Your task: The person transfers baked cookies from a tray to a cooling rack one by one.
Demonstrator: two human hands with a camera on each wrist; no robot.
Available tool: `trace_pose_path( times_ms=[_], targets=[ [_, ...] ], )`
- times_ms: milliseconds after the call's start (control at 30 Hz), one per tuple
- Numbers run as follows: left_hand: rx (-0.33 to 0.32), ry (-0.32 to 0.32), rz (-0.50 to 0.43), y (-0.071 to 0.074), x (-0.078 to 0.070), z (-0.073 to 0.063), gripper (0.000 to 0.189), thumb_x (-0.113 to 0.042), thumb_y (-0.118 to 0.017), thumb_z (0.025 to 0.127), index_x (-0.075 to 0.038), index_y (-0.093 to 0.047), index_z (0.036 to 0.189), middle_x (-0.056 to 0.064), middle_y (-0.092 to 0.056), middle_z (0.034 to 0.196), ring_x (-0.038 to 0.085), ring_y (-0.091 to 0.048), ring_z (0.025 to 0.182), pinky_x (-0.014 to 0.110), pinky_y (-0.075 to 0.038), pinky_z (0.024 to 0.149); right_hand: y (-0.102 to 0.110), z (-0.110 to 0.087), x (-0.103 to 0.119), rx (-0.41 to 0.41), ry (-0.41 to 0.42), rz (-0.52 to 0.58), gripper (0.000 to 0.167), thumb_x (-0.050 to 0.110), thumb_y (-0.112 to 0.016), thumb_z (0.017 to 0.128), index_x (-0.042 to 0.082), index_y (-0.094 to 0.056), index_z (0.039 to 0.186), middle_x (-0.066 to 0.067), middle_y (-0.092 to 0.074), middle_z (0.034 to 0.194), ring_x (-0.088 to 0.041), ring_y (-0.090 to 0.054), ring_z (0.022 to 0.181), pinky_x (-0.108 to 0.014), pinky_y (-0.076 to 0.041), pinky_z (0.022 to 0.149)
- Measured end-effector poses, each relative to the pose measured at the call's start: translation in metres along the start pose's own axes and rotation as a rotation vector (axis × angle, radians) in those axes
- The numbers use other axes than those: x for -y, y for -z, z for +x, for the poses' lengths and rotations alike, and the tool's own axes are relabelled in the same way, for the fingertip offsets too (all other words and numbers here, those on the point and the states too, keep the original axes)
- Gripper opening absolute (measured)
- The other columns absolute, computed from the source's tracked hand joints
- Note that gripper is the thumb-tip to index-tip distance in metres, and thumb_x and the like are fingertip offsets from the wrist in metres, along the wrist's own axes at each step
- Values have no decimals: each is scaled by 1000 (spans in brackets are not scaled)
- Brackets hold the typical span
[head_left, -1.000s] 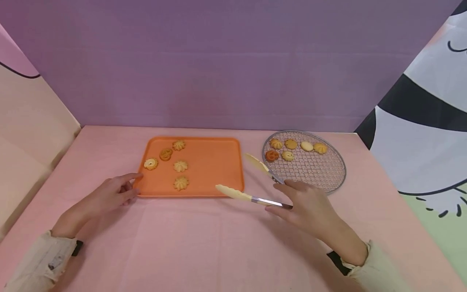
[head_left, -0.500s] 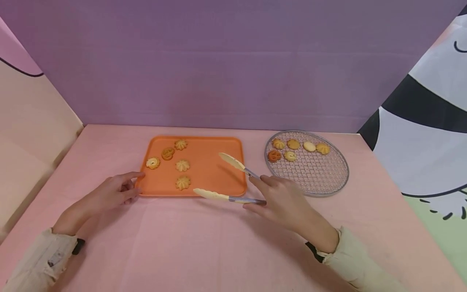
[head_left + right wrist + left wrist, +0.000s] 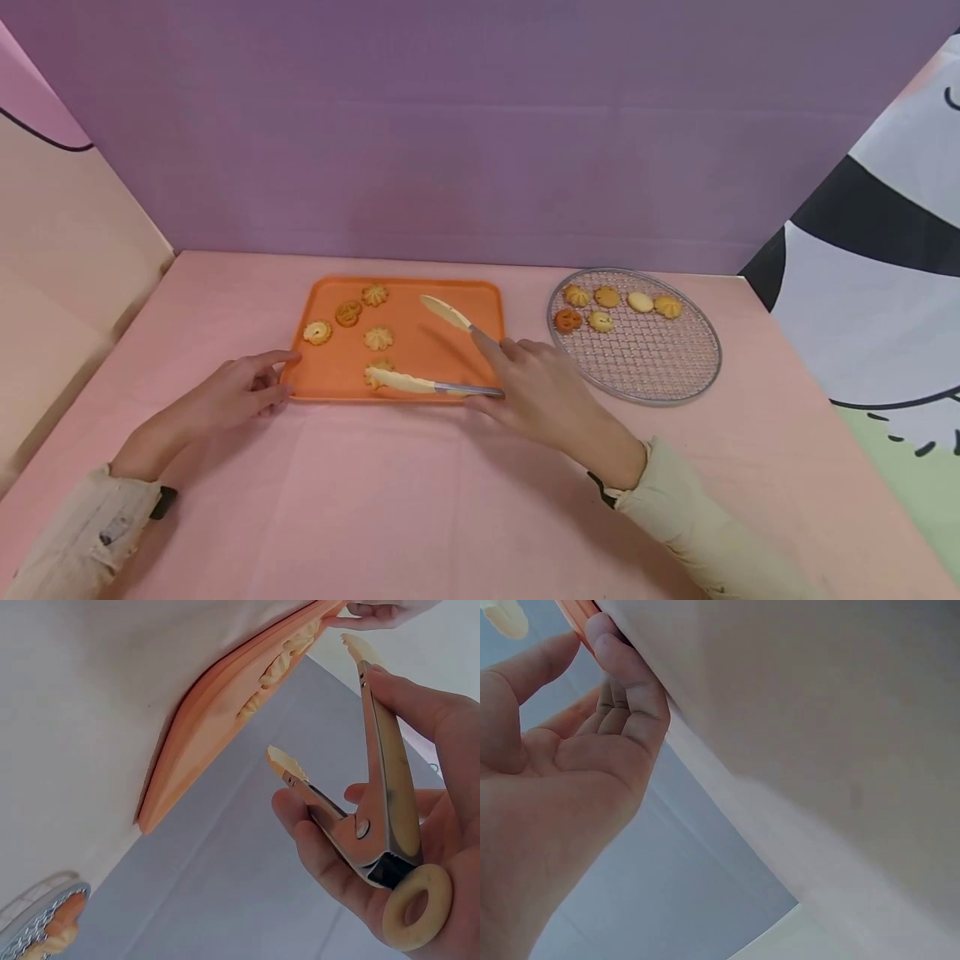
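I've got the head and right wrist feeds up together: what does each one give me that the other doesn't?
Only the head view: the left sleeve, the right sleeve and the black-and-white print on the right.

Only the right wrist view: the pale ring at the back end of the tongs.

Both: the right hand gripping the tongs, the left hand at the orange tray, cookies on it, and the mesh rack, partly cut off at the wrist.
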State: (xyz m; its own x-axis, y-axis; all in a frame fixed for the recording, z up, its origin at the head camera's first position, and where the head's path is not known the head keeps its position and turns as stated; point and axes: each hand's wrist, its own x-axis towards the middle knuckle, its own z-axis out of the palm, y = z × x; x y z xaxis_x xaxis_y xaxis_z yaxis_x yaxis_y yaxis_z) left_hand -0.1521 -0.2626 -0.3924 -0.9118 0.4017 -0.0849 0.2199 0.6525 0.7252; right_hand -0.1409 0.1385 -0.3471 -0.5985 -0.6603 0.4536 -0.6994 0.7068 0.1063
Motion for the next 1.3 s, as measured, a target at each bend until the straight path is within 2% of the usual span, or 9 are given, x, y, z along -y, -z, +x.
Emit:
trace_pose_path(
  times_ms=[233, 467, 800, 1100, 1200, 1300],
  targets=[
    [11, 10, -4, 1, -2, -1, 56, -5, -63, 96, 11, -41, 144, 4, -58, 77, 14, -55, 63, 23, -47, 55, -12, 18, -4, 37, -14, -1, 76, 47, -82, 79, 2, -56, 134, 0, -54, 66, -17, -52, 55, -31, -43, 47],
    [18, 5, 2, 1, -1, 0, 56, -7, -64, 96, 10, -41, 145, 4, -58, 77, 15, -55, 64, 23, -47, 55, -20, 28, -12, 103, -56, 20, 72, 48, -78, 83, 2, -57, 135, -3, -57, 66, -18, -56, 58, -33, -46, 49],
    [16, 13, 2, 2, 0, -1, 57, -8, -65, 96, 10, -41, 145, 4, -58, 79, 16, -55, 65, 22, -47, 57, -27, 52, -12, 237, -106, 54, 75, 51, -76, 84, 6, -56, 140, -11, -71, 93, -26, -67, 78, -41, -55, 65],
    [14, 24, 5, 3, -1, -2, 56, -8, -64, 96, 8, -41, 145, 4, -58, 79, 15, -55, 65, 23, -47, 57, -34, 59, -9, 236, -103, 37, 65, 45, -76, 86, 6, -60, 135, -8, -70, 88, -24, -65, 72, -39, -54, 60],
    [9, 6, 3, 3, -1, -2, 55, -8, -64, 96, 9, -42, 144, 4, -59, 78, 14, -56, 64, 23, -48, 56, -38, 60, -8, 246, -106, 70, 59, 41, -77, 87, 6, -62, 133, -6, -70, 88, -23, -65, 73, -39, -54, 60],
    [8, -12, 3, 2, -1, -1, 54, -7, -64, 96, 10, -43, 143, 3, -59, 77, 14, -56, 63, 23, -48, 56, -41, 60, -6, 267, -123, 135, 53, 36, -77, 88, 7, -64, 130, -7, -73, 97, -22, -67, 77, -39, -55, 63]
  ],
)
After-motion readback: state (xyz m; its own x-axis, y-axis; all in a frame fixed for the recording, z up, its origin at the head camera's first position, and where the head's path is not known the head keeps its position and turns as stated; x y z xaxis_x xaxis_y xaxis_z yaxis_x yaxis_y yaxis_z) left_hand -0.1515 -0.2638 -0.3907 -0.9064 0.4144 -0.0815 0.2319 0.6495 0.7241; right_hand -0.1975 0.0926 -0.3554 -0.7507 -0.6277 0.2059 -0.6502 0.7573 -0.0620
